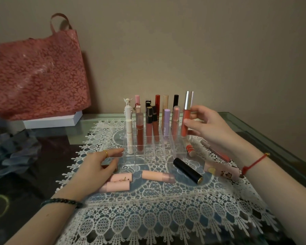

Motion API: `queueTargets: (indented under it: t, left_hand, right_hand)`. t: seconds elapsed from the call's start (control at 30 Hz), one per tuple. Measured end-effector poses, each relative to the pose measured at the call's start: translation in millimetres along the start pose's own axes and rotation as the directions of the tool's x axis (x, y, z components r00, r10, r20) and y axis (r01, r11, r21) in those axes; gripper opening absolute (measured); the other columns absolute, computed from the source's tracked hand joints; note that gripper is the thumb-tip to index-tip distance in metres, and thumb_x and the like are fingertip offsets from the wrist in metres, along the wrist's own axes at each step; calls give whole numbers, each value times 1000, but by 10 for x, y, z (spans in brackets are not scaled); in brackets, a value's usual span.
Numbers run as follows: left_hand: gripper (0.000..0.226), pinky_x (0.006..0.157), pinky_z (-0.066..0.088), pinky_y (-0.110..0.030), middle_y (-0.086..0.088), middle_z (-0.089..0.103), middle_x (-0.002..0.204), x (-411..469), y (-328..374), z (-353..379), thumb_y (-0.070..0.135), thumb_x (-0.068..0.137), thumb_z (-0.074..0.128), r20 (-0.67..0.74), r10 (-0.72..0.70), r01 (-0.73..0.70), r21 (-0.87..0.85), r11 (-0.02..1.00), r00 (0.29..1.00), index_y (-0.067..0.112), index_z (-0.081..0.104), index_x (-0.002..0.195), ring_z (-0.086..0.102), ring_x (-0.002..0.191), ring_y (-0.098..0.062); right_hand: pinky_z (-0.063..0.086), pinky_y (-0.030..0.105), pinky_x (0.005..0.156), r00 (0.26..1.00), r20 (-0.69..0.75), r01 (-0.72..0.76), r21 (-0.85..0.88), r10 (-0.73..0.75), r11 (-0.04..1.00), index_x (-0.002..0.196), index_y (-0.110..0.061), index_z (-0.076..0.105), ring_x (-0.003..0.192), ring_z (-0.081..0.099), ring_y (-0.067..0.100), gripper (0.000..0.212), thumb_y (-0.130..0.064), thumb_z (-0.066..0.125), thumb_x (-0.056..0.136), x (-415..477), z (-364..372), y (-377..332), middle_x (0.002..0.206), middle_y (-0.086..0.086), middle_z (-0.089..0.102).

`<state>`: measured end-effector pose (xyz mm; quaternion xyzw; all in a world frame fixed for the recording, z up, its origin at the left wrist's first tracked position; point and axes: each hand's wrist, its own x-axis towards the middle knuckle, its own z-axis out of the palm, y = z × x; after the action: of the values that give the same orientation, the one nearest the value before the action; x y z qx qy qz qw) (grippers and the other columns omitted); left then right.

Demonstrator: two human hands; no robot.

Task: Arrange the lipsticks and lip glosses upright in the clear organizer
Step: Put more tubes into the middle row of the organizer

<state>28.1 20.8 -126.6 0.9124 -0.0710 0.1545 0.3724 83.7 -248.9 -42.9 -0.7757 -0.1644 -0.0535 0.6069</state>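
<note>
The right hand pinches a coral lip gloss tube with a silver cap, long axis upright, right over the far-right end of the clear acrylic organizer — so a straight drop looks like the call. The left hand rests loose and open beside the organizer's left edge, holding nothing visible. A black lipstick with a gold band and pink tubes lie flat on the white lace mat, glass table beneath, beige wall behind.
</note>
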Motion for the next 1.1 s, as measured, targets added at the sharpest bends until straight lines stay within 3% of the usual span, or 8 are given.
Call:
queueTargets:
  t: [0.1, 0.2, 0.33, 0.47, 0.57, 0.67, 0.8, 1.1]
  left_hand:
    - [32, 70, 56, -37, 25, 61, 100, 6, -13, 3, 18, 87, 55, 3, -3, 3, 3, 1000, 1000, 40, 56, 110, 67, 67, -16]
    - [33, 65, 54, -25, 26, 61, 97, 12, -31, 14, 16, 86, 55, -1, 4, -4, -7, 1000, 1000, 39, 56, 110, 66, 66, -12]
    - [35, 59, 51, -18, 24, 63, 93, 17, -38, 15, 16, 86, 54, 2, 16, -16, -38, 999, 1000, 48, 52, 102, 65, 66, -10]
    - [32, 57, 47, -10, 25, 61, 97, 30, -68, 23, 16, 86, 54, -4, 26, -26, -31, 999, 1000, 37, 58, 109, 64, 65, -6]
    - [31, 60, 42, -3, 23, 61, 101, 40, -84, 31, 16, 86, 54, -4, 29, -29, -19, 999, 1000, 30, 59, 113, 62, 68, 5]
    - [32, 66, 42, -4, 19, 62, 106, 44, -92, 26, 17, 87, 53, 0, 29, -29, -2, 1000, 1000, 29, 58, 115, 61, 72, 7]
    - [33, 68, 42, -4, 17, 62, 109, 48, -88, 22, 17, 87, 53, -4, 41, -41, 20, 999, 999, 29, 57, 117, 61, 79, 6]
    - [34, 71, 41, -4, 21, 60, 107, 56, -98, 28, 18, 87, 53, -6, 55, -55, 47, 997, 998, 31, 57, 118, 59, 77, 6]
  right_hand:
    - [56, 24, 71, 996, -11, 92, -89, -94, 992, 108, -20, 52, 82, 65, 11, 25, -12, 58, 85, 43, 193, -36, 98, -3, 58]
    - [53, 13, 61, 989, -19, 142, -146, -147, 979, 106, -21, 51, 77, 64, 7, 25, -13, 59, 83, 94, 386, -25, 92, -6, 58]
    - [51, 11, 57, 987, -28, 152, -215, -161, 965, 110, -20, 49, 72, 60, 5, 30, -15, 61, 83, 156, 599, 55, 88, -6, 58]
    - [52, 18, 63, 983, -53, 159, -210, -173, 965, 109, -17, 49, 66, 58, 14, 29, -14, 62, 83, 206, 763, 164, 86, 5, 62]
    - [46, 5, 54, 978, -70, 172, -240, -194, 955, 101, -25, 46, 60, 53, 6, 27, -14, 62, 82, 235, 838, 234, 77, -7, 56]
    - [44, 3, 53, 980, -72, 161, -273, -187, 948, 102, -26, 45, 61, 51, 2, 29, -14, 62, 82, 250, 879, 312, 74, -10, 53]
    - [45, 5, 54, 982, -77, 139, -321, -172, 937, 114, -15, 50, 65, 52, 2, 34, -14, 63, 82, 258, 901, 379, 77, -8, 54]
    - [40, 1, 54, 978, -74, 158, -347, -195, 924, 108, -15, 55, 61, 48, 1, 28, -12, 63, 81, 231, 937, 421, 75, -8, 53]
